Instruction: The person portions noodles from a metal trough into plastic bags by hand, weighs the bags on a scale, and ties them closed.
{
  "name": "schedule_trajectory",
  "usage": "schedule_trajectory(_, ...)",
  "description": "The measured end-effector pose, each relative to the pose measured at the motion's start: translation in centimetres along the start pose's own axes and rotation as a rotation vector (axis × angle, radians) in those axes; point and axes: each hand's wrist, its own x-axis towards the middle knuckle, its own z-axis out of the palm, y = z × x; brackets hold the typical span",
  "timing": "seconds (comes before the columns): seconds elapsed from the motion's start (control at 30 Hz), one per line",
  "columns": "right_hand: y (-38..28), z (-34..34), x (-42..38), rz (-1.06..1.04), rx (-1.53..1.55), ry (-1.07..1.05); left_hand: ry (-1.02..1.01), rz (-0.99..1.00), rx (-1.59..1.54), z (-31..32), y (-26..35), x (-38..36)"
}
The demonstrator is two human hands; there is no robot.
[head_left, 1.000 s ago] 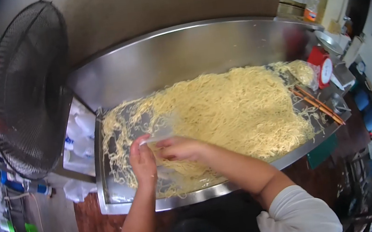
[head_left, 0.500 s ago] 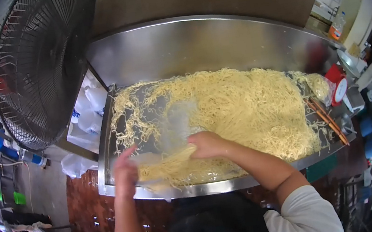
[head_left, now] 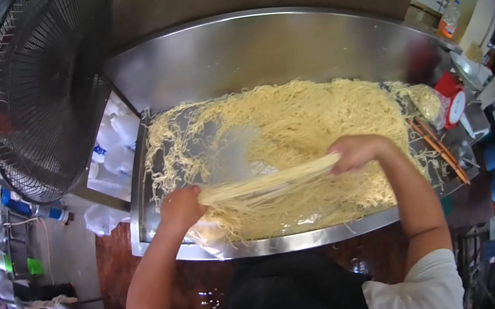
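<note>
A bundle of pale yellow noodles [head_left: 270, 183] stretches between my two hands above the front part of a steel tray table [head_left: 266, 247]. My left hand [head_left: 182, 209], at the left front, is closed around one end of the strands. Around the other end, farther right and a little higher, my right hand [head_left: 356, 151] is closed too. Loose strands droop below the stretched bundle. Behind and under it spreads a thick heap of noodles [head_left: 317, 111], thinner and scattered toward the left. A clear plastic bag [head_left: 206, 233] appears below my left hand.
A large black fan [head_left: 49, 99] stands at the left, close to the tray. Long wooden chopsticks [head_left: 439, 151] lie at the right end, near a red scale [head_left: 453, 99] and a bag of noodles [head_left: 425, 103]. White plastic bags [head_left: 116, 153] hang behind the fan.
My right hand has moved right and up, drawing the noodles out into a stretched bundle. My left hand, blurred with its fingers extended before, is now closed on the other end.
</note>
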Motion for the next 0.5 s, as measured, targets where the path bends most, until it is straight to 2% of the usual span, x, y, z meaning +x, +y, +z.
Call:
schedule_trajectory(0.13,3.1,-3.6,-2.5,0.095,0.184,0.16,-0.027,-0.023,0.035,1.3,0.1,0.1)
schedule_trajectory(0.2,6.4,-5.7,-3.1,0.157,0.282,0.319,-0.076,-0.071,0.089,2.0,-1.3,0.4)
schedule_trajectory(0.27,12.3,-7.4,-2.8,0.137,0.365,0.577,-0.108,-0.107,0.12,1.5,-2.6,-0.4)
schedule_trajectory(0.37,16.8,-8.7,-1.2,0.2,0.38,0.929,-0.213,-0.211,0.277,3.5,-6.6,-0.7)
schedule_trajectory(0.47,16.4,-8.4,0.0,0.239,-0.518,0.728,-0.16,-0.267,0.202,2.3,-6.9,-2.1)
schedule_trajectory(0.5,14.0,-7.3,0.5,0.301,-0.465,0.7,-0.133,-0.242,0.192,2.2,-7.1,-2.3)
